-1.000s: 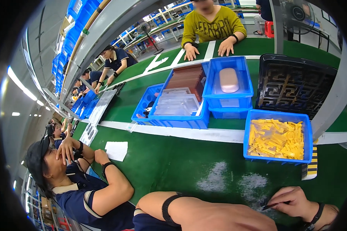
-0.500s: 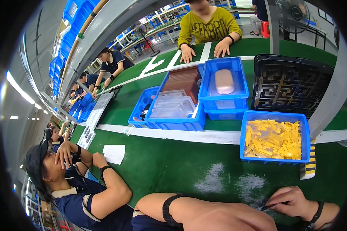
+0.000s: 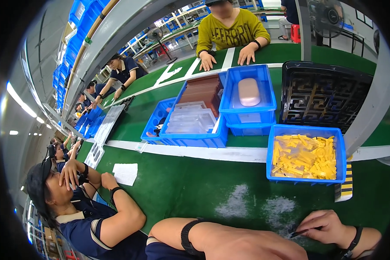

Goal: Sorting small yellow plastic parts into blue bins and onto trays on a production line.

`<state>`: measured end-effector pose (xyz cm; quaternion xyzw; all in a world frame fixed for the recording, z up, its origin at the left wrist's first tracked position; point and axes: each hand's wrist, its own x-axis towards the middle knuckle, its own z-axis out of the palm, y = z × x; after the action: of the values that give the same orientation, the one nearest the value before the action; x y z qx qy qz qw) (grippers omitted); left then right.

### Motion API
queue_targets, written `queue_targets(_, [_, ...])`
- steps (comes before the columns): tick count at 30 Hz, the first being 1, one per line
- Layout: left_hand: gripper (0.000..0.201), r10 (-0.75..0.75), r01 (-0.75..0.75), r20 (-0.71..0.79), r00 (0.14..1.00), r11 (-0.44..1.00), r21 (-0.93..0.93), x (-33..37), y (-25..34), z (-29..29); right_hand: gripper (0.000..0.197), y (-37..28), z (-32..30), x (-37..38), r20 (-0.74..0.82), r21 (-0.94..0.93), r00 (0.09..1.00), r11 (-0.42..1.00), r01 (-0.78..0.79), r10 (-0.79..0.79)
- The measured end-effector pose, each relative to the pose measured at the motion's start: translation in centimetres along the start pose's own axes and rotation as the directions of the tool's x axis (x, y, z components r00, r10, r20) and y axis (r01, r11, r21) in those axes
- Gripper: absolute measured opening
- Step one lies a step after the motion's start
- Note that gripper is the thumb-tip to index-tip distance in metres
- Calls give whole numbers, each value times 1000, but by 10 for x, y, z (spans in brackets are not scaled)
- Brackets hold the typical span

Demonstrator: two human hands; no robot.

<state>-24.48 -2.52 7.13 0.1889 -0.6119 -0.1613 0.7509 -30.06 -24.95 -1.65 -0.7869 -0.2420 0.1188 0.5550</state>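
My right hand, low at the right, pinches a thin black piece between thumb and fingers. Its tip points left, at the edge of a patch of pale powder on the green table surface. My left arm crosses the bottom of the picture, a black band around the wrist. The back of my left hand shows large and close, but its fingers are out of sight, so I cannot tell what they hold. A second powder patch lies beyond it.
A blue bin of yellow plastic pieces stands ahead of my right hand. Beyond are a blue bin with clear and brown parts, stacked blue bins and a black tray. One person sits at left, another across.
The whole view has shifted slightly, so the bins and people appear a little farther left. My right hand keeps its pinch on the thin black piece near the powder.
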Motion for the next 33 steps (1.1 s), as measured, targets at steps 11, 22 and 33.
queue_targets(11, [15, -44, 44, -5, 999, 997, 67, 1, 4, -2, 24, 4, -1, 3, 14, 35, 1000, 999, -3, 3])
queue_targets(22, [20, -180, 371, -336, 925, 222, 902, 0, 35, -69, 23, 7, 2, 0, 1, -10, 999, 999, 36, -36])
queue_targets(33, [50, 80, 374, -389, 918, -507, 777, -49, 41, -165, 23, -1, 1, 0, -7, -26, 1000, 1000, 3, -3])
